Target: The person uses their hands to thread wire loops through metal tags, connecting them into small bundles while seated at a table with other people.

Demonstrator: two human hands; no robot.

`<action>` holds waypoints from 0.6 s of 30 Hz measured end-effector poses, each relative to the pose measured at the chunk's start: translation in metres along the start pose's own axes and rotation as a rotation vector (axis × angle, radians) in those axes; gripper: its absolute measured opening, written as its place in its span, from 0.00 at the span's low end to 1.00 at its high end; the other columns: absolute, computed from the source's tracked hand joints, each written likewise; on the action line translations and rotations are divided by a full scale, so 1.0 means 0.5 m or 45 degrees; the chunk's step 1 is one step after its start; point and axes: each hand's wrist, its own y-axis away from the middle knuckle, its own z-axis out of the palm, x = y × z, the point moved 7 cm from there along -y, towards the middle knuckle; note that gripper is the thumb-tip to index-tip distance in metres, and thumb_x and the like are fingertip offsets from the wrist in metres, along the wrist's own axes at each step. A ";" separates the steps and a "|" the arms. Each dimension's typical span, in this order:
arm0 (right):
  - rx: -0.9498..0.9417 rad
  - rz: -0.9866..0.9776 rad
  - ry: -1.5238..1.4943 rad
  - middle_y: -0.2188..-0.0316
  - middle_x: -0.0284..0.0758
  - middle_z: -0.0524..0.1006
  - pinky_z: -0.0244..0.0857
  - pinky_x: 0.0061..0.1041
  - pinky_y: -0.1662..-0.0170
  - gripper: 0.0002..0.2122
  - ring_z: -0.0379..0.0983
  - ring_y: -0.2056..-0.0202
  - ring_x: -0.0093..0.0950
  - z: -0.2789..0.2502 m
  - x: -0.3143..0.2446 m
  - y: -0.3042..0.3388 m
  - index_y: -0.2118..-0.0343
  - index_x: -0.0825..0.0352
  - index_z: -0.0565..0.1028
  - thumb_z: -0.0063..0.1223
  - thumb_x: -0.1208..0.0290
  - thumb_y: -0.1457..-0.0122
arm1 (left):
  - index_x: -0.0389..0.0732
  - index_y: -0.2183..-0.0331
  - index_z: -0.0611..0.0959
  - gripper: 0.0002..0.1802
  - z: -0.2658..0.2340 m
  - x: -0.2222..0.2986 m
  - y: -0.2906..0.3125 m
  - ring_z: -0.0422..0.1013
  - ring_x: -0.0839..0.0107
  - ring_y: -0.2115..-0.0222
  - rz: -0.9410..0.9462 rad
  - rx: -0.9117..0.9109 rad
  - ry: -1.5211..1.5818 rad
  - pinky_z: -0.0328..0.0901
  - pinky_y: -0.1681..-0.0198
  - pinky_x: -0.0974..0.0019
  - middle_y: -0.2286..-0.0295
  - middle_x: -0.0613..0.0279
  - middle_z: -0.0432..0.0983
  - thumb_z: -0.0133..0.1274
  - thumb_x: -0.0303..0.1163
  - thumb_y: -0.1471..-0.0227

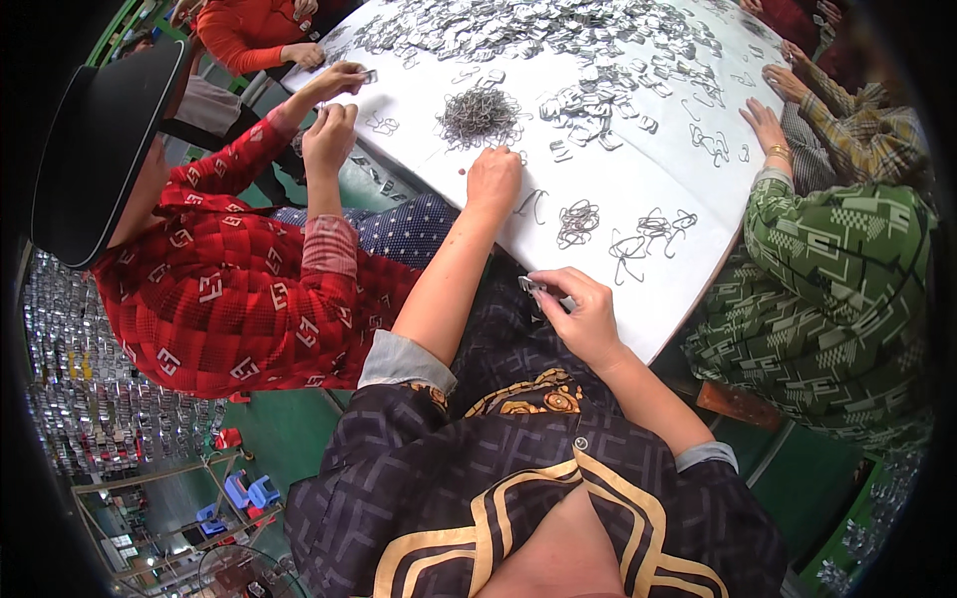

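My left hand (494,181) reaches over the table to the near edge of a dark, tangled heap of bent wire pieces (478,116). Its fingers are curled in and face away, so whatever they pinch is hidden. At the table's near edge, my right hand (586,311) pinches a small silvery metal clip (529,285) between thumb and fingers. Between and beyond my hands, a loose bunch of bent wires (578,223) lies on the white tabletop (558,179). More thin wire loops (653,231) are spread to its right.
Many flat metal clips (588,100) cover the table's far part. A co-worker in a red patterned shirt (239,299) and dark hat sits close on my left; another in a green patterned shirt (837,269) sits at right. Blue stools (249,490) stand at lower left.
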 end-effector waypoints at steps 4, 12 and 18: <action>-0.009 -0.009 0.002 0.72 0.38 0.78 0.68 0.21 0.71 0.10 0.75 0.75 0.26 -0.001 -0.004 0.006 0.64 0.70 0.78 0.54 0.84 0.51 | 0.36 0.78 0.81 0.06 0.009 0.023 -0.015 0.73 0.57 0.66 0.128 -0.068 -0.147 0.69 0.63 0.59 0.73 0.53 0.75 0.48 0.22 0.58; -0.056 -0.007 -0.001 0.72 0.38 0.78 0.68 0.22 0.71 0.09 0.74 0.77 0.26 0.015 -0.014 0.016 0.64 0.69 0.78 0.55 0.82 0.50 | 0.36 0.72 0.78 0.05 -0.005 -0.009 0.001 0.70 0.55 0.65 0.238 -0.080 -0.037 0.67 0.61 0.58 0.70 0.52 0.73 0.49 0.24 0.55; -0.070 0.002 0.006 0.72 0.38 0.78 0.68 0.22 0.71 0.09 0.74 0.77 0.26 0.023 -0.009 0.021 0.65 0.69 0.78 0.55 0.81 0.50 | 0.35 0.69 0.76 0.05 -0.042 -0.068 0.008 0.69 0.53 0.64 -0.021 0.056 0.411 0.64 0.58 0.59 0.68 0.51 0.72 0.49 0.26 0.50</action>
